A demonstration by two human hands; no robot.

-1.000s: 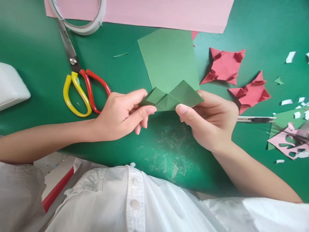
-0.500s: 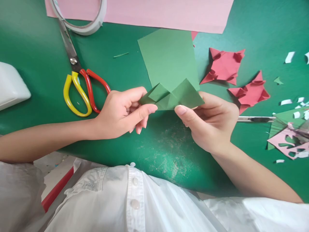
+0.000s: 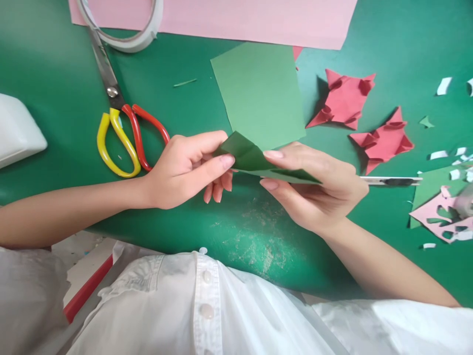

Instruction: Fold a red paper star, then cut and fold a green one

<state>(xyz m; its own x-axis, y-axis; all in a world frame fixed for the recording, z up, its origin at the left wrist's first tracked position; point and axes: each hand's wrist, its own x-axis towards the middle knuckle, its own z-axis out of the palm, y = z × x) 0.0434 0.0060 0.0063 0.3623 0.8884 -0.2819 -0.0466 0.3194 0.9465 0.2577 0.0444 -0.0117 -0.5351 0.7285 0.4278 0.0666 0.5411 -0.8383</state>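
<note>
A folded piece of green paper (image 3: pixel 251 158) is held between both hands just above the green table (image 3: pixel 51 88). My left hand (image 3: pixel 185 170) pinches its left end between thumb and forefinger. My right hand (image 3: pixel 318 187) grips its right part, with the fingers over the top and the thumb beneath. The paper now lies almost flat, with its edge turned toward me. A flat green sheet (image 3: pixel 258 91) lies on the table right behind it.
Scissors with red and yellow handles (image 3: pixel 123 133) lie at left, below a roll of tape (image 3: pixel 125 29) and a pink sheet (image 3: pixel 240 19). Two folded red paper shapes (image 3: pixel 345 101) sit at right, with paper scraps (image 3: pixel 441 217) and a knife blade (image 3: pixel 391 181). A white object (image 3: pixel 16 130) is at far left.
The folded green paper has been tipped from standing up with two peaks to lying nearly flat. My right fingers have moved over its top; my left hand has stayed in its pinch.
</note>
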